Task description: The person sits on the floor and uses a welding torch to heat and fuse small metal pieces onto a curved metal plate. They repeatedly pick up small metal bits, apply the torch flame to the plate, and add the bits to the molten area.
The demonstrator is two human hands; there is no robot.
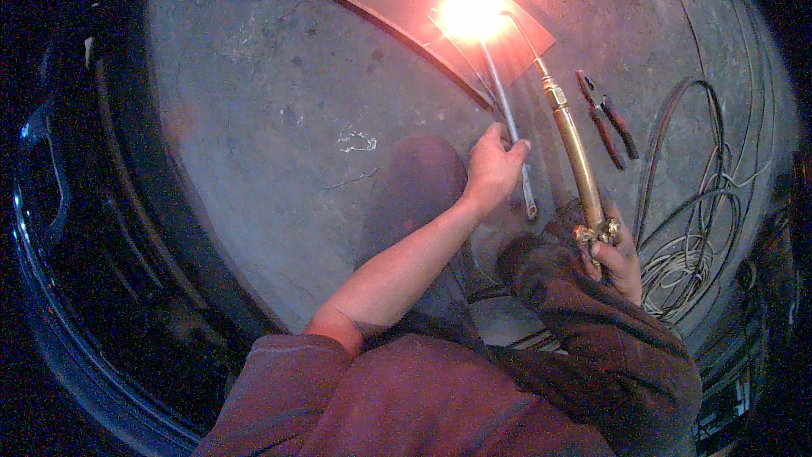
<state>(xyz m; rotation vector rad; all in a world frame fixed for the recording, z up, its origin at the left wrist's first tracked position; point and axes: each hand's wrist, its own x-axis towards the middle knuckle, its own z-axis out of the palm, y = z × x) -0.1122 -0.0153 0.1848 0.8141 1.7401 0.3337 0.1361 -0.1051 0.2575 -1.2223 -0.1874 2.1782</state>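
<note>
My left hand [492,169] is closed around a long grey metal bar [502,97] with a flattened, ring-like near end. Its far end runs into a blinding glow [472,8], which hides the tip. In my right hand [622,267] is a brass gas torch [576,148], gripped low by its valve knobs. The torch's thin bent neck reaches into the same glow from the right. Beneath the glow lies a flat metal plate [534,31], lit reddish. A thin strip or rod beside the bar is only partly visible.
Red-handled pliers [605,123] lie open on the concrete floor [279,110], right of the torch. Dark hoses [647,148] and a coil of pale wire [677,279] lie farther right. A curved metal edge [372,17] crosses the floor toward my left hand. My knee [419,173] is below.
</note>
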